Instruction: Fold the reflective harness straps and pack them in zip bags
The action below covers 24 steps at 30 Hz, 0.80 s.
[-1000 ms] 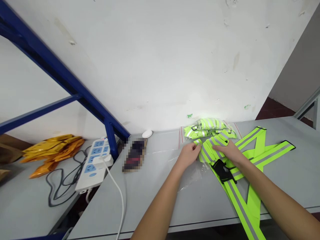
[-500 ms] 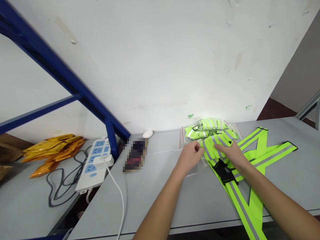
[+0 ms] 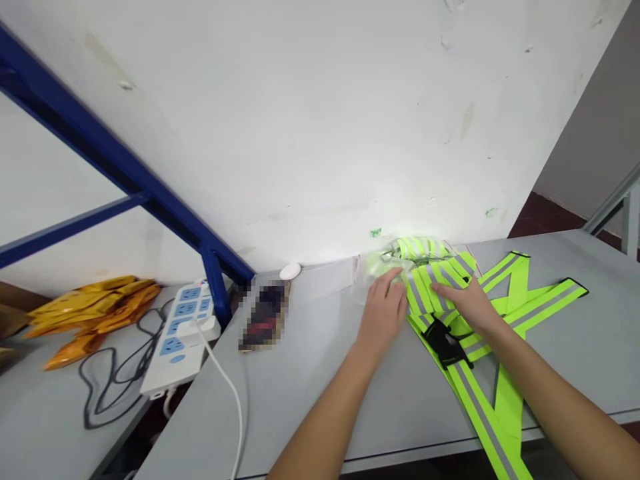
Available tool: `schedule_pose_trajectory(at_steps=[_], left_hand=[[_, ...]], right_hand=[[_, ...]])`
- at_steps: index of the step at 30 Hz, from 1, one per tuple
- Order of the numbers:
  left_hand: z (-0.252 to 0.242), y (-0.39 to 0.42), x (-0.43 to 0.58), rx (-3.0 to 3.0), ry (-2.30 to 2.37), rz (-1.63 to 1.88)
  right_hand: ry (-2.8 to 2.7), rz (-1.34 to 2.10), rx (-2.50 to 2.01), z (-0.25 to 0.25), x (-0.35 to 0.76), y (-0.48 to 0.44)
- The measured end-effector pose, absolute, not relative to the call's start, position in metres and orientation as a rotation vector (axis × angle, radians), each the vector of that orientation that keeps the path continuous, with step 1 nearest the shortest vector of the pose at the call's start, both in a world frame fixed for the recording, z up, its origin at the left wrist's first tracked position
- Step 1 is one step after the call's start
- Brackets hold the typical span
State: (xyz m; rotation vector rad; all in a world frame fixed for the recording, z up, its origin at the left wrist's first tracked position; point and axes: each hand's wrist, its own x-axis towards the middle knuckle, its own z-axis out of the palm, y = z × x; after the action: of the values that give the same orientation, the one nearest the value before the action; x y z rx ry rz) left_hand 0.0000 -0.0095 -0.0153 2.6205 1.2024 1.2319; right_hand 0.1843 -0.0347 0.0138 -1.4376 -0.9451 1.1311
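Strap bundle (image 3: 421,288), yellow-green, folded, is clamped in right hand (image 3: 471,307), presumably keeping layers stacked; left hand (image 3: 383,312) beside it, grip unclear.

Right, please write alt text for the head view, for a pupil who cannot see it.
A right hand holds a folded lime-green reflective strap over a grey table, the left hand beside it. Behind lie similar straps in clear plastic; a power strip is at left.

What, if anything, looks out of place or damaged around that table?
Two neon-yellow straps run past the front edge of the table, so they might snag. The white wall behind it has chips and green marks. No spill shows.
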Motion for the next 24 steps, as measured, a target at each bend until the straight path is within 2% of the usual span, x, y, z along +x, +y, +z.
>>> schedule_pose_trajectory(at_steps=[5,9,14,24], left_hand=[[-0.021,-0.014,0.010,2.638,1.237,1.235],[-0.020,-0.015,0.012,2.456,1.351,1.220],[-0.016,-0.015,0.007,2.258,1.352,1.136],[-0.013,-0.020,0.011,1.545,1.159,1.350]], right_hand=[[-0.710,1.184,-1.322,-0.001,0.178,-0.031],[-0.743,1.189,-1.360,-0.004,0.180,-0.031],[-0.888,0.862,-1.563,-0.001,0.178,-0.038],[-1.620,0.353,-0.966,-0.025,0.153,-0.052]])
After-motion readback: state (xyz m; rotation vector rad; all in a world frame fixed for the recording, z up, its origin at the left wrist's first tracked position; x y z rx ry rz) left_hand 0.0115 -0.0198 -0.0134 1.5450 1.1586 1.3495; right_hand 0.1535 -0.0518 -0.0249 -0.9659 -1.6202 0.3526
